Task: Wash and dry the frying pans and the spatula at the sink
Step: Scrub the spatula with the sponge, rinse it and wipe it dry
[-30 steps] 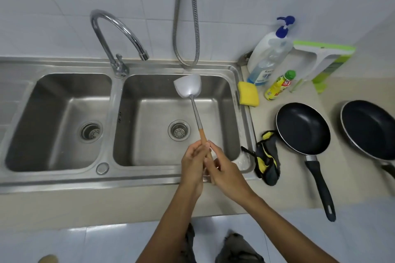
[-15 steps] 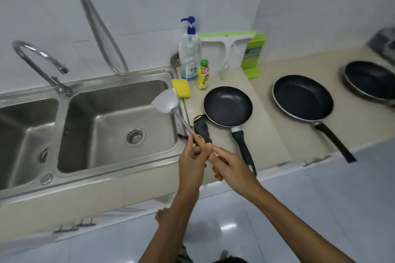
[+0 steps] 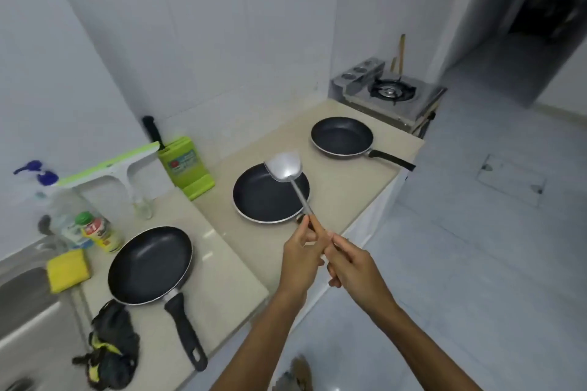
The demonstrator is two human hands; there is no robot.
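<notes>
The left hand (image 3: pixel 300 259) is pinching the spatula (image 3: pixel 298 192) on its wooden handle, thumb and fingers closing around it. The right hand (image 3: pixel 352 263) is gripping the handle's lower end just beside it, with the two hands touching. The handle's tip is hiding between them.

The spatula's long axis is running from the hands toward 11 o'clock. Its metal blade is pointing away from the person and showing over the far rim of the middle pan (image 3: pixel 260 203).

The hands are hanging over the counter (image 3: pixel 228 267) at its front edge, with open floor (image 3: pixel 460 263) lying toward 3 o'clock. A second pan (image 3: pixel 149 265) is sitting at 8 o'clock and a third pan (image 3: pixel 341 136) at 1 o'clock, near the stove (image 3: pixel 387 94). The sink (image 3: pixel 25 298) is lying well apart at 9 o'clock, past a yellow sponge (image 3: pixel 68 270).
</notes>
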